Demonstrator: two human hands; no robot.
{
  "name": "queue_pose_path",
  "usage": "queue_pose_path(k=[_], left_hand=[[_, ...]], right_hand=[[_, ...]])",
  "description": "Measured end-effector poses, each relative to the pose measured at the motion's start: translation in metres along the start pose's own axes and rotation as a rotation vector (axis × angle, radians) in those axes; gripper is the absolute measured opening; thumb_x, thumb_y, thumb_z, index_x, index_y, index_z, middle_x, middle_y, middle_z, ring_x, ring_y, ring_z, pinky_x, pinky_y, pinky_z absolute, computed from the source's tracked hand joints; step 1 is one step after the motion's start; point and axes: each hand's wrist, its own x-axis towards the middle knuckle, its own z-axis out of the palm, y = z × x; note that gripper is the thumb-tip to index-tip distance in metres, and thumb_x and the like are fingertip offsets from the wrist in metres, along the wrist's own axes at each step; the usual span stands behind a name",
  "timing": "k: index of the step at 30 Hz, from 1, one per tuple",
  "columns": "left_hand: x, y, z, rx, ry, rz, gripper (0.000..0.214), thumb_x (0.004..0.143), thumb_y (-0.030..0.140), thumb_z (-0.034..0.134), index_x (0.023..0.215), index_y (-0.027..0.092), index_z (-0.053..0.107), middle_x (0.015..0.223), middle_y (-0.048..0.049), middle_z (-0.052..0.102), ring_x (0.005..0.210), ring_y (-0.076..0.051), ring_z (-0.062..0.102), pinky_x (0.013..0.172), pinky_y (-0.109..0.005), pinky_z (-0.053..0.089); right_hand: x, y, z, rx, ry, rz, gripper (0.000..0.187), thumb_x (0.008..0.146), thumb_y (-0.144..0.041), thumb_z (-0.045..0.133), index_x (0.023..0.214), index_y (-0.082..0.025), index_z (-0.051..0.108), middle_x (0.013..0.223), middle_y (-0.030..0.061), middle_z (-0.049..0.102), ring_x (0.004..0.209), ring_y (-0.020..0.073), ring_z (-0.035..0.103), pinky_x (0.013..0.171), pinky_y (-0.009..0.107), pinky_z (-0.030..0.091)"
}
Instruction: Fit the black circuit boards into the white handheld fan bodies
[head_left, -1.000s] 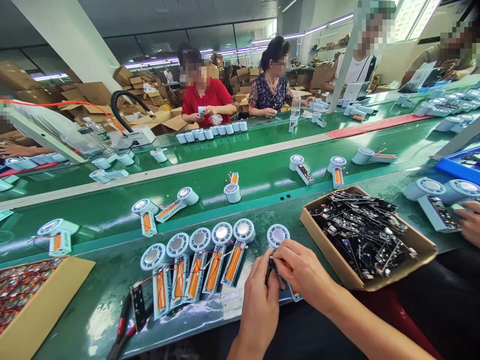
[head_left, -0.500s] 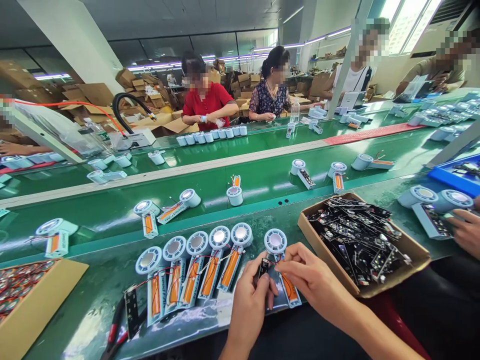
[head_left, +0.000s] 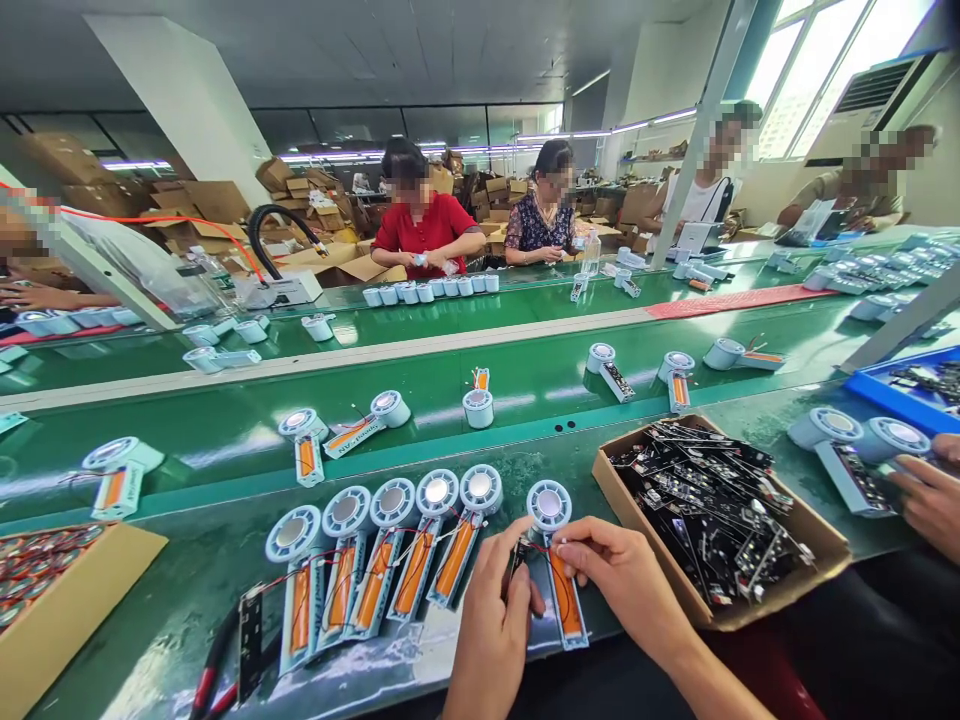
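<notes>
My left hand [head_left: 491,615] is closed on a black circuit board [head_left: 519,555], mostly hidden by the fingers. Beside it, my right hand [head_left: 619,580] pinches thin wires, with a small white connector showing at the fingertips. Both hands are over a light-blue handheld fan [head_left: 550,506], whose open handle holds an orange battery [head_left: 568,605]. To the left lies a row of several similar fans [head_left: 392,502] with orange batteries and loose wires. Another black circuit board [head_left: 250,640] hangs by wires at the leftmost one.
A cardboard box of black circuit boards [head_left: 652,570] stands at my right; another box [head_left: 97,590] holds red-wired parts at left. Red-handled pliers [head_left: 206,670] lie near the front edge. Fans rest on the green conveyor [head_left: 517,385]. A co-worker's hand [head_left: 930,500] is at far right.
The head view has shifted slightly. My left hand has turned the circuit board so less of it shows. My right fingertips remain close beside it at the wires.
</notes>
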Motion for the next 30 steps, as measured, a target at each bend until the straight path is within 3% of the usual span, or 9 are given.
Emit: queue_pose_path(k=[3, 7, 12, 16, 19, 22, 26, 28, 30], left_hand=[[0.001, 0.004, 0.001, 0.172, -0.021, 0.124, 0.025, 0.098, 0.036, 0.052, 0.113, 0.026, 0.068, 0.113, -0.0095, 0.062, 0.089, -0.022, 0.064, 0.082, -0.036, 0.053], [0.005, 0.008, 0.0, 0.283, -0.062, 0.163, 0.022, 0.099, 0.039, 0.049, 0.104, 0.025, 0.065, 0.115, -0.0091, 0.055, 0.105, -0.026, 0.06, 0.093, -0.042, 0.05], [0.008, 0.009, 0.001, 0.255, -0.093, 0.134, 0.027, 0.098, 0.043, 0.049, 0.091, 0.023, 0.066, 0.107, -0.0067, 0.055, 0.091, -0.022, 0.061, 0.079, -0.034, 0.053], [0.012, 0.004, 0.002, 0.072, -0.132, 0.003, 0.036, 0.098, 0.05, 0.048, 0.08, 0.02, 0.061, 0.093, -0.0016, 0.052, 0.061, -0.012, 0.055, 0.05, -0.023, 0.043], [0.015, 0.001, 0.003, -0.017, -0.133, -0.061, 0.039, 0.095, 0.053, 0.051, 0.079, 0.019, 0.06, 0.093, -0.0005, 0.053, 0.05, -0.007, 0.05, 0.042, -0.02, 0.035], [0.013, 0.001, 0.005, -0.023, -0.09, -0.074, 0.034, 0.094, 0.052, 0.053, 0.085, 0.019, 0.061, 0.091, -0.0009, 0.057, 0.051, -0.008, 0.052, 0.043, -0.02, 0.036], [0.004, 0.003, 0.008, -0.003, 0.019, -0.069, 0.032, 0.095, 0.045, 0.052, 0.119, 0.024, 0.055, 0.1, -0.0032, 0.064, 0.053, -0.01, 0.055, 0.05, -0.024, 0.045], [0.001, 0.003, 0.007, 0.052, 0.004, -0.045, 0.035, 0.096, 0.042, 0.05, 0.126, 0.024, 0.053, 0.105, -0.0054, 0.067, 0.055, -0.012, 0.058, 0.055, -0.027, 0.049], [0.001, 0.003, 0.006, 0.129, -0.048, -0.019, 0.034, 0.096, 0.038, 0.05, 0.125, 0.022, 0.058, 0.092, -0.0044, 0.07, 0.059, -0.015, 0.062, 0.059, -0.029, 0.052]], right_hand=[[0.001, -0.004, 0.002, -0.16, -0.038, -0.179, 0.015, 0.093, -0.017, 0.061, 0.086, -0.022, 0.074, 0.085, 0.001, 0.072, 0.08, 0.0166, 0.067, 0.072, 0.024, 0.051], [0.001, -0.007, 0.003, -0.326, -0.074, -0.25, 0.019, 0.094, -0.009, 0.058, 0.095, -0.023, 0.07, 0.089, -0.0009, 0.071, 0.081, 0.0141, 0.066, 0.073, 0.022, 0.048], [-0.001, -0.006, 0.003, -0.443, -0.099, -0.245, 0.011, 0.094, -0.01, 0.06, 0.091, -0.021, 0.06, 0.079, -0.0029, 0.065, 0.069, 0.0127, 0.061, 0.065, 0.021, 0.047], [-0.005, -0.001, 0.005, -0.526, -0.076, -0.442, 0.011, 0.101, -0.015, 0.052, 0.099, -0.021, 0.061, 0.091, 0.0025, 0.067, 0.079, 0.016, 0.064, 0.072, 0.025, 0.051], [-0.007, 0.006, 0.006, -0.571, -0.049, -0.597, 0.02, 0.103, -0.014, 0.045, 0.108, -0.02, 0.064, 0.1, 0.0076, 0.068, 0.088, 0.0186, 0.067, 0.079, 0.027, 0.053], [-0.005, 0.009, 0.006, -0.54, 0.036, -0.627, 0.025, 0.103, -0.011, 0.044, 0.116, -0.018, 0.064, 0.102, 0.0094, 0.069, 0.09, 0.0182, 0.068, 0.079, 0.025, 0.055], [0.002, 0.006, 0.006, -0.466, 0.142, -0.594, 0.028, 0.101, -0.01, 0.046, 0.119, -0.018, 0.066, 0.1, 0.0095, 0.069, 0.088, 0.0172, 0.069, 0.075, 0.023, 0.056], [0.004, 0.003, 0.006, -0.455, 0.132, -0.573, 0.029, 0.101, -0.011, 0.046, 0.118, -0.019, 0.068, 0.098, 0.009, 0.069, 0.085, 0.0169, 0.069, 0.072, 0.023, 0.056], [0.005, 0.001, 0.008, -0.457, 0.121, -0.547, 0.03, 0.101, -0.012, 0.045, 0.116, -0.02, 0.07, 0.095, 0.0084, 0.067, 0.082, 0.0167, 0.069, 0.07, 0.023, 0.056]])
